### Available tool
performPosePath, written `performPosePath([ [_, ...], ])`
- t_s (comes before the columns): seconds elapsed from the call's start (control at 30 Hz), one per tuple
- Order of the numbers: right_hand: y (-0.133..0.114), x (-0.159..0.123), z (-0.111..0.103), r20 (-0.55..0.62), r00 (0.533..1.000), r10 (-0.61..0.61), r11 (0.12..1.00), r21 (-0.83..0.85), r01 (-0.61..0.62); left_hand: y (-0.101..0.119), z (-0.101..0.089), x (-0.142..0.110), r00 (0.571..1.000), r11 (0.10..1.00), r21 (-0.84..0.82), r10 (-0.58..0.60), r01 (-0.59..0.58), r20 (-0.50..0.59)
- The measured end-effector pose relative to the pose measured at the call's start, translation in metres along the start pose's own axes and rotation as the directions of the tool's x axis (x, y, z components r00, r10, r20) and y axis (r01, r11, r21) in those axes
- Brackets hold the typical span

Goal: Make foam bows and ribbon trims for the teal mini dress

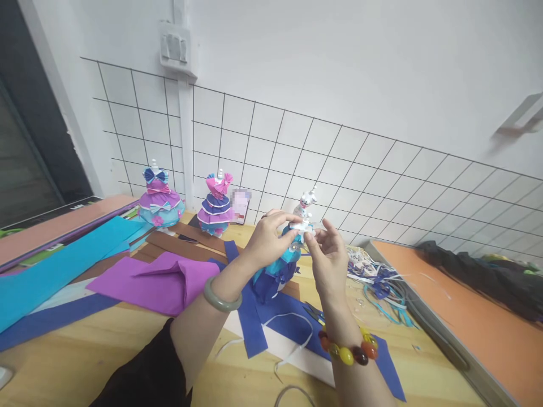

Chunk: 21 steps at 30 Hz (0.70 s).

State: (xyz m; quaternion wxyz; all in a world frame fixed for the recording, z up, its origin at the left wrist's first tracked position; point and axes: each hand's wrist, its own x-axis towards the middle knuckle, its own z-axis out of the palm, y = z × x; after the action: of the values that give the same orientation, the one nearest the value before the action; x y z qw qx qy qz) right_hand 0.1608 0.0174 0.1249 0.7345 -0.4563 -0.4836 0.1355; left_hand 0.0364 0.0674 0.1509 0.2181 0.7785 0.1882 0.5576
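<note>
A miniature dress form in a blue dress (280,261) stands on the table in front of me, with a turquoise upper part, a dark blue lower part and a white top. My left hand (271,236) is closed at its white top, thumb and index finger pinching from the left. From the right, my right hand (328,257) presses its thumb to the same white part, its other fingers curled. Whatever small piece may lie between the fingertips is too small to make out. Just behind the dress form is a white dotted figurine (308,198).
Two dressed miniature forms (160,198) (215,206) stand at the back left, beside a phone (241,206). Purple fabric (169,282), turquoise fabric (72,265) and dark blue strips (250,322) cover the left and middle. Scissors (314,312) lie near my right wrist; ribbon scraps (369,268) lie right.
</note>
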Motion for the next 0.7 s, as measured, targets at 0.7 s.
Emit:
performPosePath([
  [0.7, 0.0008, -0.0016, 0.0047, 0.03, 0.999, 0.038, 0.994, 0.098, -0.041, -0.0022, 0.0012, -0.0002, 0.999, 0.999, 0.051, 0.019, -0.017, -0.041],
])
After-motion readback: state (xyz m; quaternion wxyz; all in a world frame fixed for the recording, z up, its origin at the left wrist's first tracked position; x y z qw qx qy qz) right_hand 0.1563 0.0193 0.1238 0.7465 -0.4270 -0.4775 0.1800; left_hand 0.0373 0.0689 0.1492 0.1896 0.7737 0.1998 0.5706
